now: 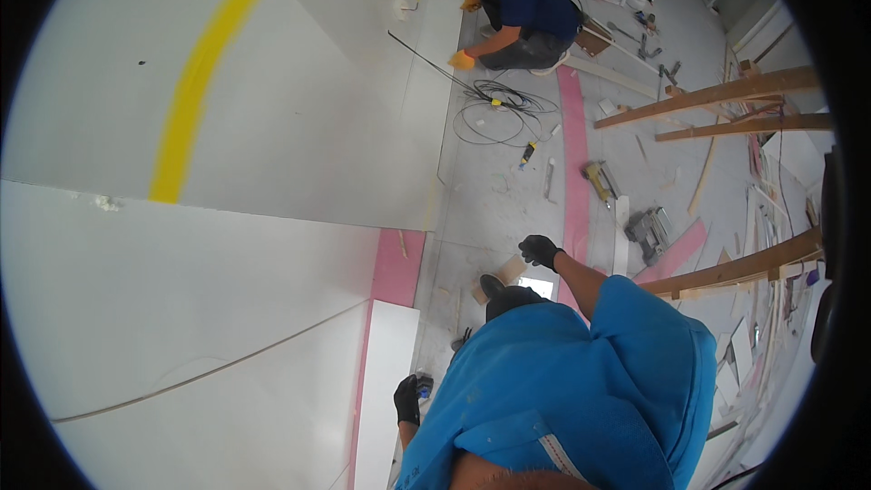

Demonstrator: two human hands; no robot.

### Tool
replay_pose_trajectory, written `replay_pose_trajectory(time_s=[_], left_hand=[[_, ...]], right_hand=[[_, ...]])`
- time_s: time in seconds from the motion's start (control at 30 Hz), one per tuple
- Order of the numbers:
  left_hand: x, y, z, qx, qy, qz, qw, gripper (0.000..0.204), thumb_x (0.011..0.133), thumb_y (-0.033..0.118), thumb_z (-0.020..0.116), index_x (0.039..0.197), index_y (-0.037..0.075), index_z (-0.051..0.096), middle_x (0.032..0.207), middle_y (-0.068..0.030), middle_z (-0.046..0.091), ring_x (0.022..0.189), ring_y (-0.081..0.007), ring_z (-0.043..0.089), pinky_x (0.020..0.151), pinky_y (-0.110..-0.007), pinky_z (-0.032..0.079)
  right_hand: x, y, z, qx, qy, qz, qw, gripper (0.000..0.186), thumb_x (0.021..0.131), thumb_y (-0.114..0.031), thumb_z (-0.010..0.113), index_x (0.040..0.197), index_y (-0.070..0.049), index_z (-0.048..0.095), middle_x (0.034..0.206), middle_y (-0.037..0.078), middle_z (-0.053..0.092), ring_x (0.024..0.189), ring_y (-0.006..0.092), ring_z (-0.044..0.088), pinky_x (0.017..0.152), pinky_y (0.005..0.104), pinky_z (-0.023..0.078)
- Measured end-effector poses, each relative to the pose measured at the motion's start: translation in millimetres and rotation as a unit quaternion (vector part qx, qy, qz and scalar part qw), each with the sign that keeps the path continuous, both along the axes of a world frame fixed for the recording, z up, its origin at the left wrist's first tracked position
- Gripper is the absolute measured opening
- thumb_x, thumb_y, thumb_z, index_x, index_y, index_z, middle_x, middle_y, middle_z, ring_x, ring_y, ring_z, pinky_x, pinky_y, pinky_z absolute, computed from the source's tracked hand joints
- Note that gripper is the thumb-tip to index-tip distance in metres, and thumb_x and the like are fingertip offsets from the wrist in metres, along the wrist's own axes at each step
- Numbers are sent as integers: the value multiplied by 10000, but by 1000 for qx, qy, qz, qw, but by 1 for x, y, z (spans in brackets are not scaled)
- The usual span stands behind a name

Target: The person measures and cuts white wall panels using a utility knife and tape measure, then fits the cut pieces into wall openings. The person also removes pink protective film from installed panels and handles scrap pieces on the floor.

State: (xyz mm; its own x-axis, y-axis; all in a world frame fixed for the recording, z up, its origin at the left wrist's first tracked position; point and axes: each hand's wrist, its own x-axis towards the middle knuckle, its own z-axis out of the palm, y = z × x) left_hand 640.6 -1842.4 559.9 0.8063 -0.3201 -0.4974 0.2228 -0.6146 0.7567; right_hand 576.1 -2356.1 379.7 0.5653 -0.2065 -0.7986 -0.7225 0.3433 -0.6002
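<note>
My left hand (407, 401), in a black glove, is low beside the white wall panel. Its fingers are closed around a small dark tool with a blue part (425, 386), whose kind is too small to tell. My right hand (540, 251), also in a black glove, hangs over the floor with its fingers curled in. Whatever it may hold is hidden. Below it a piece of brown board (500, 278) lies by my shoe (491, 285). A narrow white panel (388, 390) with a pink edge stands next to my left hand.
Another person (526, 9) in orange gloves squats by the wall at the far end. Coiled black cable (494, 109), a yellowish nail gun (598, 180), a grey nail gun (649, 234) and a pink strip (575, 163) lie on the floor. Wooden beams (708, 95) and scraps crowd the right.
</note>
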Motion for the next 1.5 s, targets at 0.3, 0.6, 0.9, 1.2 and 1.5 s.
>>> replay_pose_trajectory(time_s=[0.3, 0.6, 0.9, 1.2, 1.5], left_hand=[[4, -6, 3, -42, 173, 188, 966, 280, 911, 197, 568, 1099, -2, 627, 969, -108, 672, 824, -185, 650, 693, -311, 525], [3, -3, 16, 42, 199, 164, 965, 392, 908, 324, 570, 1181, 43, 581, 1039, -121, 670, 934, -219, 644, 789, -351, 496], [9, -9, 28, 60, 192, 166, 965, 397, 900, 338, 585, 1173, 50, 585, 1039, -124, 670, 934, -224, 645, 786, -357, 497], [-3, 4, 1, 60, 165, 154, 972, 346, 908, 305, 573, 1127, 41, 614, 972, -87, 684, 842, -178, 649, 698, -312, 493], [-64, -9, -25, -37, 166, 237, 956, 260, 913, 169, 569, 1095, -2, 640, 952, -81, 679, 867, -144, 630, 795, -282, 492]], right_hand=[[-4, 0, -6, -45, 21, 16, 999, 264, 888, -324, 538, 861, -63, 570, 748, 68, 602, 639, 179, 603, 546, 334, 496], [-11, 12, -3, -2, 20, -29, 999, 247, 892, -331, 553, 871, -86, 566, 754, 56, 587, 630, 163, 572, 545, 324, 474], [-13, 15, -4, 16, 16, -32, 999, 237, 891, -327, 564, 896, -91, 561, 777, 54, 587, 645, 162, 575, 546, 314, 473], [-24, 8, -14, 4, 25, -28, 999, 234, 897, -335, 555, 889, -102, 555, 754, 45, 584, 625, 153, 574, 527, 307, 470], [-40, -13, -2, 17, 82, 63, 995, 250, 872, -363, 563, 956, -128, 562, 839, 39, 618, 705, 156, 599, 613, 319, 476]])
